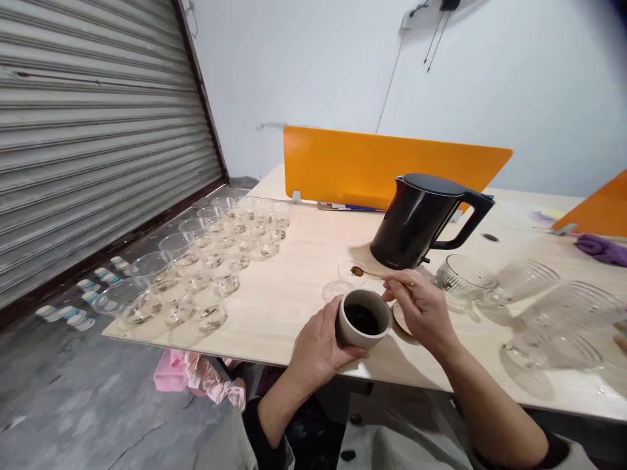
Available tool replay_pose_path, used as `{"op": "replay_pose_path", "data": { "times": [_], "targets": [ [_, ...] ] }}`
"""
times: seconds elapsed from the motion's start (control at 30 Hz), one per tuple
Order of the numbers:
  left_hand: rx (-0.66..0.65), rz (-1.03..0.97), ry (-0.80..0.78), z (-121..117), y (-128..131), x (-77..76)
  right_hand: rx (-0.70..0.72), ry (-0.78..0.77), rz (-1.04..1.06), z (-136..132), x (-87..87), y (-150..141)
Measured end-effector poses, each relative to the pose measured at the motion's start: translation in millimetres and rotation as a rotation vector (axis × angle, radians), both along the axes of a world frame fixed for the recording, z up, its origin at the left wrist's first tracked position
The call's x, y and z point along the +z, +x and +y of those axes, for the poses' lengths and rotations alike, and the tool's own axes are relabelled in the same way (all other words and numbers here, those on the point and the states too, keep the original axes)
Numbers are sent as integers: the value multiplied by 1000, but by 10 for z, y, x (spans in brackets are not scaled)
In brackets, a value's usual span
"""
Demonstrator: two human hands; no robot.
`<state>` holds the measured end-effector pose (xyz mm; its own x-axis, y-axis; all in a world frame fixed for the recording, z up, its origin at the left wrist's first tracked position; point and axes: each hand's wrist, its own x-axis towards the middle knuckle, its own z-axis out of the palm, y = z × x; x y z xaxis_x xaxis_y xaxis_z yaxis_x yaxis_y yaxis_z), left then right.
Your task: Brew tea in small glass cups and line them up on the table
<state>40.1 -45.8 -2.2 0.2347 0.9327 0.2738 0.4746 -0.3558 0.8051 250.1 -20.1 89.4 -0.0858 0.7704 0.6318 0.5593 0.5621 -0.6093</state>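
Observation:
Closed around a pale ceramic jar (363, 318) with dark loose contents is my left hand (318, 343); the jar is tilted a little toward me. My right hand (418, 307) pinches the thin handle of a small spoon (375, 273). Dark tea-like leaves (357, 271) lie in the spoon's bowl, which is over a clear cup (337, 288). Beneath my right hand, partly hidden, is a round object with a brown rim (402, 325), possibly a lid. A black electric kettle (416, 219) stands just behind the spoon.
Rows of clear cups (215, 261) with a little dark matter inside fill the table's left side. Ribbed glass mugs (465, 277) stand or lie at right. An orange divider (382, 166) crosses the back. Small white bottles (91, 294) are on the floor.

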Motion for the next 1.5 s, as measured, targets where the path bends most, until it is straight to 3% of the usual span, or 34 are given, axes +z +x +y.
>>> {"op": "replay_pose_path", "data": {
  "times": [0.07,0.3,0.43,0.53,0.7,0.9,1.0,1.1,1.23,1.33,1.5],
  "targets": [
    [-7,-5,19,4,1,-16,3,14,-48,35,-33,2],
    [4,4,28,2,3,-64,-10,-4,143,2,-88,39],
    [-1,3,13,-4,-2,-41,68,13,-2,35,-105,62],
    [-3,4,18,-6,-2,-33,81,-14,7,65,-103,74],
    [1,7,27,1,-1,-65,88,-76,240,33,-107,42],
    [-7,-3,-19,-9,-2,-21,31,-204,800,3,-48,186],
    [1,-4,-34,-15,-4,-3,-65,-106,922,-30,42,484],
    [3,-17,-20,-18,-9,-25,-251,39,922,-84,99,846],
    [9,-19,-2,-21,-15,-65,-482,157,832,-80,25,1211],
    [6,-19,-1,-21,-15,-71,-579,121,740,11,-129,1361],
    [-11,-15,0,-19,-18,-53,-720,-84,541,182,-337,1501]
  ]
}}
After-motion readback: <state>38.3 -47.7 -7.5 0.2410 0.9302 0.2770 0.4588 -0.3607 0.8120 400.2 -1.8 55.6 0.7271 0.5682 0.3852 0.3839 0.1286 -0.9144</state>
